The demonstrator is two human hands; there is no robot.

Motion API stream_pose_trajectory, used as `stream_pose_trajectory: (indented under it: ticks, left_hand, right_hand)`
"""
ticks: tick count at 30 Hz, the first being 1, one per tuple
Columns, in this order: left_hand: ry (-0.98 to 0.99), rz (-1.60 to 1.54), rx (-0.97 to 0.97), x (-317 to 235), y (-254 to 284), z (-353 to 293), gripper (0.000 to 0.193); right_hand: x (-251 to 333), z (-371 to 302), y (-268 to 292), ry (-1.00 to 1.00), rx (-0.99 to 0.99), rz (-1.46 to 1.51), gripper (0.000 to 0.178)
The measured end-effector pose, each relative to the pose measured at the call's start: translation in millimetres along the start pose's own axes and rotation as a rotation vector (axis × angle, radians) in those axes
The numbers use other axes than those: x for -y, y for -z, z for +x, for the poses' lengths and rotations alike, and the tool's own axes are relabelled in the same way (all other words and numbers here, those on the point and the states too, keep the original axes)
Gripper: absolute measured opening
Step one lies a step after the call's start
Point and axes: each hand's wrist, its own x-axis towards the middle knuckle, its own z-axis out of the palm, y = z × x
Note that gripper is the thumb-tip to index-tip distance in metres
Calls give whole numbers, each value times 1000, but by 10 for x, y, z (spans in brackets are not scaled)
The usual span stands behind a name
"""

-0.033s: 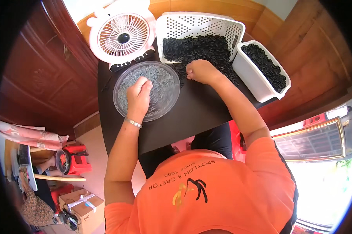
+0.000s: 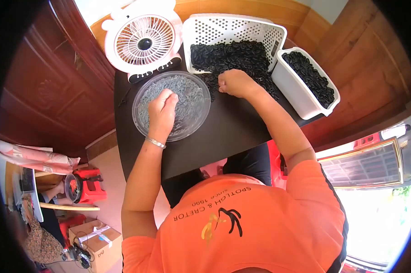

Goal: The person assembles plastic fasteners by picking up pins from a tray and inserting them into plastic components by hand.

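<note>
My left hand (image 2: 162, 109) is closed in a fist over a round clear plastic tub (image 2: 139, 123). Many small, slim, greyish translucent pieces (image 2: 190, 93) lie inside the tub; anything within the fist is hidden. My right hand (image 2: 236, 83) has its fingers pinched together beside a heap of small black ring-like pieces (image 2: 268, 85) on the dark table. Whatever those fingertips hold cannot be made out. Behind that hand, a white perforated basket (image 2: 236, 28) lets its black pieces run out onto the tabletop.
A white bin (image 2: 294, 96) full of black pieces stands at the right. The white fan (image 2: 144, 44) is behind the tub, close to a wooden wall. The dark table's (image 2: 201, 152) near edge faces my lap. On the floor at left are a cardboard box (image 2: 103, 249) and red stool (image 2: 94, 190).
</note>
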Motion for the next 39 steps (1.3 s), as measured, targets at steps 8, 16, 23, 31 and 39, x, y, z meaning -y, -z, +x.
stream_pose_trajectory:
  ticks: [8, 16, 23, 31, 39]
  left_hand:
    - [26, 18, -10, -4, -9, 23, 18]
    - [19, 27, -9, 77, 20, 45, 16]
    - [149, -164, 98, 30, 25, 21, 16]
    - [446, -721, 162, 96, 91, 51, 23]
    - [450, -984, 104, 188, 105, 112, 14]
  right_hand:
    - [-147, 42, -74, -56, 25, 227, 13]
    - [-51, 81, -74, -72, -26, 750, 13]
    - [550, 130, 48, 77, 108, 1372, 15]
    - [1017, 142, 35, 305, -28, 1252, 10]
    - [1117, 172, -112, 396, -196, 1168, 10]
